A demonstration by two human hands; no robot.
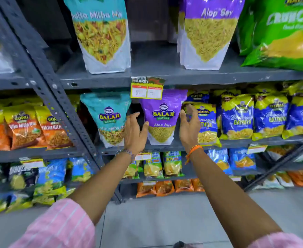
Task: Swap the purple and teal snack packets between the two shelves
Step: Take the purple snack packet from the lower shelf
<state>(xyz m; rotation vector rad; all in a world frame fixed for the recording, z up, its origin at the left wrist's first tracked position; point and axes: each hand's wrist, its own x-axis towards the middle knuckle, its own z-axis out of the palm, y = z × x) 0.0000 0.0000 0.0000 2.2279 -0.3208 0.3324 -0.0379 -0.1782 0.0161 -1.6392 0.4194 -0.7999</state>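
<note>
I am looking at a purple packet (162,117) marked Aloo Sev, standing upright on the middle shelf (236,140) just beside a teal packet (109,119). My left hand (135,133) and right hand (189,126) are flanking it, fingers spread; the left thumb is touching its edge, the right hand seems just clear of it. On the upper shelf (165,76) a larger teal packet (102,34) and a larger purple packet (209,31) are standing well apart, their tops cut off. A price tag (146,90) is covering the lower purple packet's top, its figures blurred. Grey metal racking is standing on a pale floor (156,221).
</note>
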